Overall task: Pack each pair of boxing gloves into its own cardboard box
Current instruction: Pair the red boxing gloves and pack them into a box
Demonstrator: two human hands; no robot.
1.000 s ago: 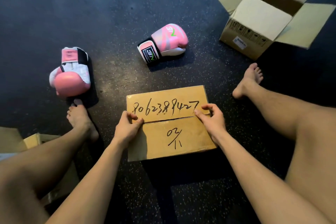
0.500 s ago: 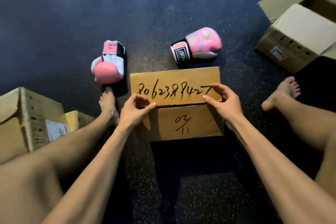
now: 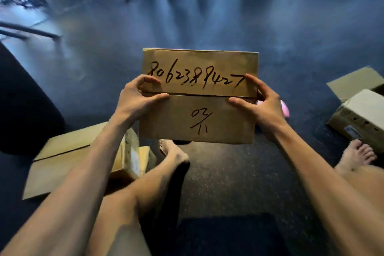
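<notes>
The dark speckled rubber floor (image 3: 228, 27) fills most of the view, with blurred furniture legs along its far edge. A large black rounded shape (image 3: 25, 100) sits at the left. The person's bare legs stretch out along the floor, the left foot (image 3: 172, 151) below the raised box and the right foot (image 3: 357, 154) near the right edge.

A wide, flat piece of brown cardboard (image 3: 62, 158) lies on the floor at the left, with a smaller brown cardboard carton bearing a pale label (image 3: 133, 158) just beside it.

The closed brown cardboard box with black handwritten digits (image 3: 199, 122) is held in the air between the legs, clear of the floor, its two top flaps meeting in a seam across the middle. What it holds cannot be told.

An open brown cardboard box with its flaps spread (image 3: 365, 110) rests on the floor at the right, well apart from the held one.

The left hand (image 3: 137, 100) has its grip on the box's left edge at the seam, thumb laid along the near flap and fingers curled over the far one. The right hand (image 3: 261, 104) grips the right edge the same way.

A sliver of a pink boxing glove (image 3: 285, 108) shows on the floor behind the right hand, mostly hidden.
</notes>
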